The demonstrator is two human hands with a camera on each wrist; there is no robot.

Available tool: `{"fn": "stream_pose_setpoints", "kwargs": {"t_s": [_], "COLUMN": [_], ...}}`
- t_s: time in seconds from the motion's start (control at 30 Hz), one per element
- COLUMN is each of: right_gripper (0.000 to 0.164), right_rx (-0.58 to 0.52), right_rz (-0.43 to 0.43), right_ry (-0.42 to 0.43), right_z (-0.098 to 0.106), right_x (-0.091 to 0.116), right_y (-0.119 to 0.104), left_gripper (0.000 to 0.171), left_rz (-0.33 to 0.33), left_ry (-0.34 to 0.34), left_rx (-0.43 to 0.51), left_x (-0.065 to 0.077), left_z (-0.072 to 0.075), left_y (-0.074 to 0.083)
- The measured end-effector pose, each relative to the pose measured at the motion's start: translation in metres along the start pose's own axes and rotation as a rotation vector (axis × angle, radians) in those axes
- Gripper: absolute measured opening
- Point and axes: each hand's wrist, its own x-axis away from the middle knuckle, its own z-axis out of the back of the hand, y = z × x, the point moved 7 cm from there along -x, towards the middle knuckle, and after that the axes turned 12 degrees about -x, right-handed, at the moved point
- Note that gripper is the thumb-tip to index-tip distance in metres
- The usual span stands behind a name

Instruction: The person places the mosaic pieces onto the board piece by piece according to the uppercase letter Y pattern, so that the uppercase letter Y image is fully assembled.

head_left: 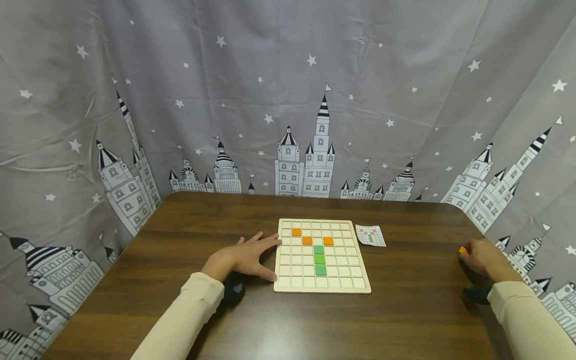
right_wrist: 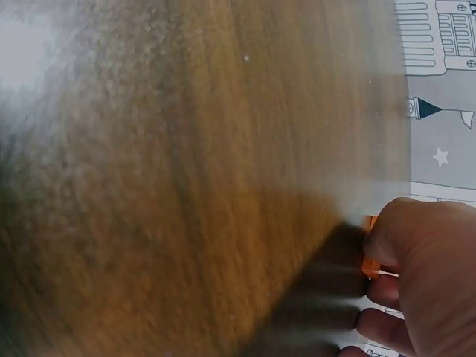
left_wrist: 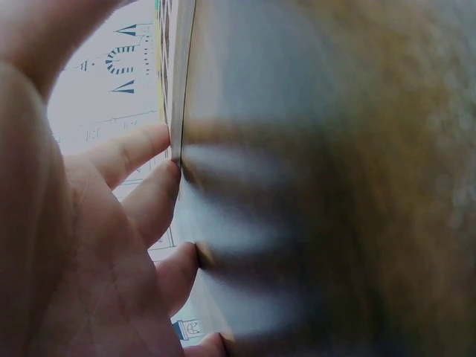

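A square cream grid board (head_left: 322,290) lies flat on the table. Three orange tiles (head_left: 307,240) sit in its upper cells, and three green tiles (head_left: 319,259) run down a column near its middle. My left hand (head_left: 245,257) is spread at the board's left side, its thumb and a finger touching the rim; the left wrist view shows the board edge (left_wrist: 178,82) at the fingertips. Far to the right, my right hand (head_left: 483,257) pinches an orange tile (right_wrist: 370,256) close to the table's right edge. Its fingers partly hide that tile.
A small paper card (head_left: 371,235) printed with a coloured grid pattern lies just right of the board's upper corner. The brown wooden table (head_left: 216,215) ends at a grey curtain (head_left: 252,65) with castles and stars behind and at both sides.
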Motion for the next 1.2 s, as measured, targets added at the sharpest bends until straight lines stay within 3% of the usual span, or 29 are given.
{"fn": "stream_pose_setpoints", "kwargs": {"t_s": [0.27,0.47,0.6,0.77,0.97,1.2], "right_gripper": [0.024,0.027,0.029,0.026,0.021,0.016], "right_rx": [-0.022,-0.055,-0.071,-0.075,-0.142,-0.208], "right_rz": [-0.014,0.023,0.101,0.235,0.353,0.409], "right_ry": [0.024,0.063,0.091,0.113,0.038,-0.077], "right_z": [-0.001,-0.005,-0.011,-0.025,-0.054,-0.088], "right_x": [-0.003,-0.019,-0.039,-0.061,-0.085,-0.102], "right_y": [-0.001,-0.026,-0.062,-0.124,-0.194,-0.237], "left_gripper": [0.098,0.097,0.098,0.098,0.098,0.096], "left_rz": [-0.009,-0.006,-0.005,-0.006,-0.02,-0.001], "left_ry": [0.0,0.001,0.005,-0.002,0.002,-0.008], "left_rx": [-0.011,-0.015,-0.016,-0.017,-0.007,-0.019], "left_x": [0.0,0.001,0.0,0.0,0.001,0.002], "left_z": [0.003,0.005,0.005,0.003,0.002,0.002], "left_y": [0.001,0.001,0.001,0.0,0.002,0.002]}}
